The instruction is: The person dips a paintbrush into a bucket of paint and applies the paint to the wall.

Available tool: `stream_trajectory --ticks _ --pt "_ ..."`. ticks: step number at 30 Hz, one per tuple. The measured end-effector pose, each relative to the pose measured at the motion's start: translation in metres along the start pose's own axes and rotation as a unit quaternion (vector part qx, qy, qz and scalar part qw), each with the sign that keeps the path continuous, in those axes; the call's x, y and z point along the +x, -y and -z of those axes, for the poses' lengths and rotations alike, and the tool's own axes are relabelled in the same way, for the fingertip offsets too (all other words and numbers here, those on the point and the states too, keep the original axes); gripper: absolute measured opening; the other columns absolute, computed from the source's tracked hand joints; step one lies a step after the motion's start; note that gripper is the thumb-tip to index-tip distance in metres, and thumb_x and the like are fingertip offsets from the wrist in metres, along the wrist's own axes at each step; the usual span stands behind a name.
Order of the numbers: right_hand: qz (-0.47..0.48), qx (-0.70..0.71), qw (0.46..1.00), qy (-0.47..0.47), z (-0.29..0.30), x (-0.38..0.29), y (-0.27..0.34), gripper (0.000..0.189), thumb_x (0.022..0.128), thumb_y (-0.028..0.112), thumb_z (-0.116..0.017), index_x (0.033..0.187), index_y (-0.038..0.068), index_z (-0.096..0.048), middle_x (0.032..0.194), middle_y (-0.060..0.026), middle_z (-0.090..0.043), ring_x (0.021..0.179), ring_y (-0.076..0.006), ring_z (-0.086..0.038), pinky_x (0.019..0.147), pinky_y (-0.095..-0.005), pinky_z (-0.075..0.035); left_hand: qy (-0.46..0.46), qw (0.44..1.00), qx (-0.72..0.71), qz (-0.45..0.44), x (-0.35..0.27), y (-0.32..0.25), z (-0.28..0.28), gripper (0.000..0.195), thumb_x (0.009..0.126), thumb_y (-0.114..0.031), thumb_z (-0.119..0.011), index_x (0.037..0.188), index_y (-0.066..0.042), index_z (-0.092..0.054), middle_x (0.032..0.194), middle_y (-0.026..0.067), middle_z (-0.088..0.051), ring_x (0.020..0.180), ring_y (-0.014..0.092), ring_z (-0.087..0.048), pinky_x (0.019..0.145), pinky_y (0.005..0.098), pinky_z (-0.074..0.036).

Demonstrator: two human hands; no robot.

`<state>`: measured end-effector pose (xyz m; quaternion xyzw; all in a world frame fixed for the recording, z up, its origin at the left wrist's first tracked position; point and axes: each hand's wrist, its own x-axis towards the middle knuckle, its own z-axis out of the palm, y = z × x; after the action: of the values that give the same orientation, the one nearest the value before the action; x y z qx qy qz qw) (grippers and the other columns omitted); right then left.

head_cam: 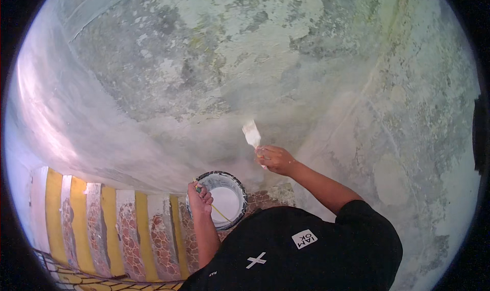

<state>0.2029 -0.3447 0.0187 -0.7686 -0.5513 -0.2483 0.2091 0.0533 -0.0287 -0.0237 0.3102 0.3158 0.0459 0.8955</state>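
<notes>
My right hand grips a paintbrush by its handle, bristles pointing up at the wall. White paint coats the brush head. Whether the bristle tips touch the wall is hard to tell. In my left hand is the thin yellow bail handle of a paint bucket, held near a green part of it. The bucket has a dark, paint-smeared rim and contains white paint. White smears mark the fingers of my left hand.
Stairs with yellow risers and reddish stone-patterned treads run off to the left. A dark metal railing borders them at the lower left. Blotchy, flaking grey-green patches cover the wall ahead; another patchy wall face stands at right.
</notes>
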Motion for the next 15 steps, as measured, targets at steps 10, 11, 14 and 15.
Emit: stream_trajectory --ticks 10,11,14,15 --pt "-0.376 0.161 0.908 -0.088 -0.034 -0.101 -0.004 0.005 0.083 0.011 -0.077 0.088 0.009 -0.076 0.085 -0.0073 -0.075 0.072 -0.0193 -0.068 0.066 -0.0313 -0.054 0.003 1.000 0.005 -0.020 -0.009 0.009 -0.003 0.024 0.097 -0.042 -0.052 0.085 -0.021 -0.049 0.055 -0.0060 -0.034 0.040 0.007 -0.026 0.036 0.0235 -0.020" --pt "-0.440 0.190 0.869 -0.124 -0.034 -0.106 -0.004 0.006 0.086 0.012 -0.078 0.090 0.008 -0.077 0.083 -0.0075 -0.076 0.066 -0.0164 -0.068 0.062 -0.0295 -0.053 0.000 0.999 0.011 -0.052 -0.007 0.013 -0.003 0.026 0.097 -0.045 -0.050 0.088 -0.020 -0.050 0.055 -0.0058 -0.034 0.040 0.007 -0.026 0.035 0.0239 -0.020" --pt "-0.632 0.336 0.684 -0.140 -0.036 -0.121 -0.009 0.012 0.088 0.016 -0.078 0.095 0.006 -0.077 0.085 -0.0049 -0.074 0.065 -0.0111 -0.066 0.056 -0.0262 -0.050 -0.032 0.995 -0.010 -0.090 -0.011 0.020 -0.013 0.030 0.101 -0.047 -0.046 0.092 -0.019 -0.052 0.057 -0.0060 -0.034 0.041 0.007 -0.023 0.035 0.0251 -0.019" --pt "-0.635 0.345 0.684 -0.104 -0.035 -0.114 -0.002 0.012 0.088 0.016 -0.078 0.095 0.006 -0.077 0.085 -0.0049 -0.074 0.065 -0.0111 -0.066 0.056 -0.0262 -0.050 0.002 0.996 -0.039 -0.086 -0.013 0.020 -0.011 0.030 0.101 -0.047 -0.046 0.092 -0.019 -0.051 0.058 -0.0060 -0.034 0.041 0.007 -0.022 0.035 0.0250 -0.018"
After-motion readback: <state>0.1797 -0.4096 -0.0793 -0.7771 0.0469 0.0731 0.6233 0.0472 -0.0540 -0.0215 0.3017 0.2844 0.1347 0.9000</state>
